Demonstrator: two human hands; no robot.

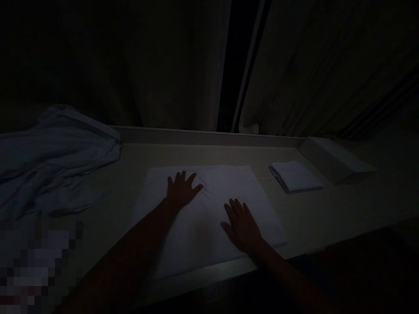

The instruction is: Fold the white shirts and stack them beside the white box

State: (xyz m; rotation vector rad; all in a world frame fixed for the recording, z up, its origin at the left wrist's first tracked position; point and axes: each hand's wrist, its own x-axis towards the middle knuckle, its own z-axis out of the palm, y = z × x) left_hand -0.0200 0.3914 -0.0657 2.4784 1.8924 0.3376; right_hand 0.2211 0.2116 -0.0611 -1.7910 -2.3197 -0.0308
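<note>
A white cloth lies spread nearly flat on the pale tabletop, its near edge close to the table's front. My left hand rests on its upper left part with fingers spread, and small creases show beside the thumb. On the right half of the cloth, my right hand lies palm down with its fingers stretched out and the thumb apart. Neither hand grips anything. The scene is very dark, so the exact kind of cloth is hard to make out.
A folded white cloth sits on the table to the right, beside a raised pale side panel. Loose, crumpled fabric is heaped at the left. Dark curtains hang behind the table's low back rim.
</note>
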